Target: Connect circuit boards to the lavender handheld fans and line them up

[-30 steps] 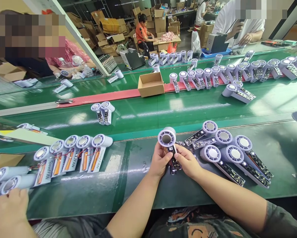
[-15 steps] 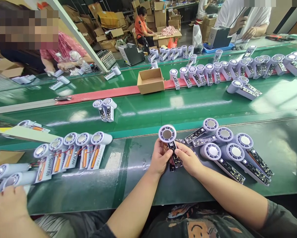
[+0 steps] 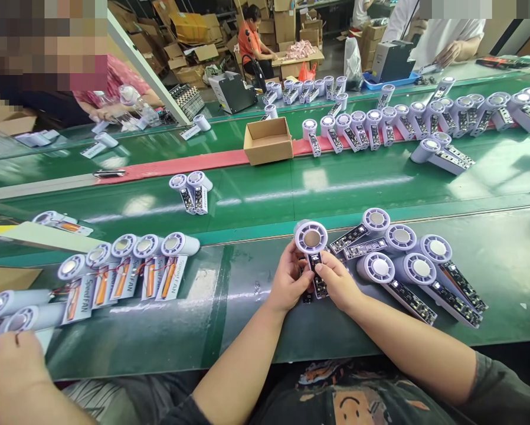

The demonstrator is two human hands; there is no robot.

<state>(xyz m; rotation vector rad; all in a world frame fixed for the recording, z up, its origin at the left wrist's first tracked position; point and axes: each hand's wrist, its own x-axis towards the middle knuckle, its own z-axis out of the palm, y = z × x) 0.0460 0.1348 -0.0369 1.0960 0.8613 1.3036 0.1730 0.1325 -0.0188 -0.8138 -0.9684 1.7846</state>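
Between my two hands is a lavender handheld fan [image 3: 310, 237], its round head up and the black circuit board in its handle facing me. My left hand [image 3: 291, 277] wraps the handle from the left, thumb against the board's edge. My right hand [image 3: 336, 280] grips from the other side, its thumb pressing on the board. Behind my fingers, part of another dark circuit board [image 3: 307, 297] shows near the table. Close to my right hand lie several similar fans [image 3: 377, 268] with bare boards in their handles.
Fans with orange batteries and "Speed FAN" handles [image 3: 170, 274] line the left, beside a co-worker's hand [image 3: 15, 360]. Two fans [image 3: 196, 192] stand on the green belt [image 3: 247, 206]. Beyond are an open cardboard box [image 3: 268, 150] and a red strip [image 3: 185, 165] carrying more fans.
The held fan has moved slightly to the right and its head has turned a little. My right thumb sits higher on the board. The two fans on the belt have shifted slightly right.
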